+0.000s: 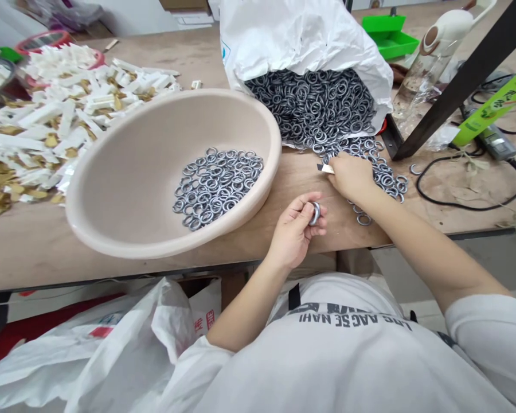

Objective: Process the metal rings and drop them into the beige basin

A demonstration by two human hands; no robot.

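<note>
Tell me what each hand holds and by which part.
Left hand: a grey ring, pinched at one side of its loop. Right hand: a black-tipped white piece; its held part is hidden.

Here I've one grey ring (pixel 316 213) pinched in my left hand (pixel 296 235), near the beige basin (pixel 112 195); my right hand (pixel 350 178) grips a small white, dark-tipped tool (pixel 327 169) at the loose rings (pixel 386 179) outside the white bag (pixel 292 40).
</note>
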